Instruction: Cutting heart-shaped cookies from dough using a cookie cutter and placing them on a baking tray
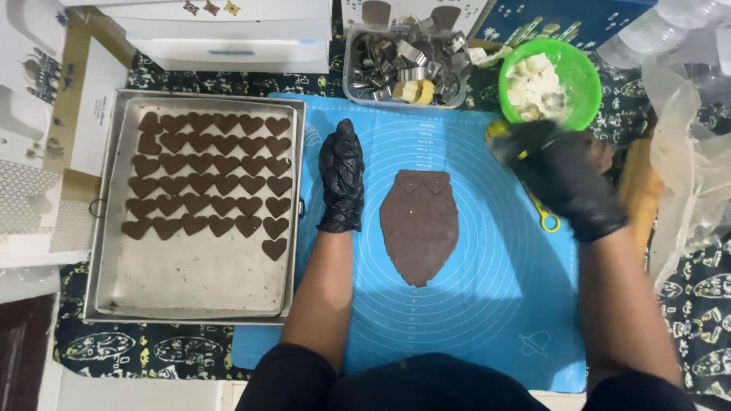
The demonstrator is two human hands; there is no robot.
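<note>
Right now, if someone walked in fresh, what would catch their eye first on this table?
Probably the metal baking tray on the left, its upper part filled with rows of dark heart-shaped cookies. Next, the slab of rolled brown dough in the middle of the blue mat, with the black-gloved left hand flat beside it. The right hand, also gloved and blurred, is just below a bright green bowl.

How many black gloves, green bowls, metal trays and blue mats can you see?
Black gloves: 2 (left hand, right hand)
Green bowl: 1
Metal tray: 1
Blue mat: 1
Total: 5
</note>
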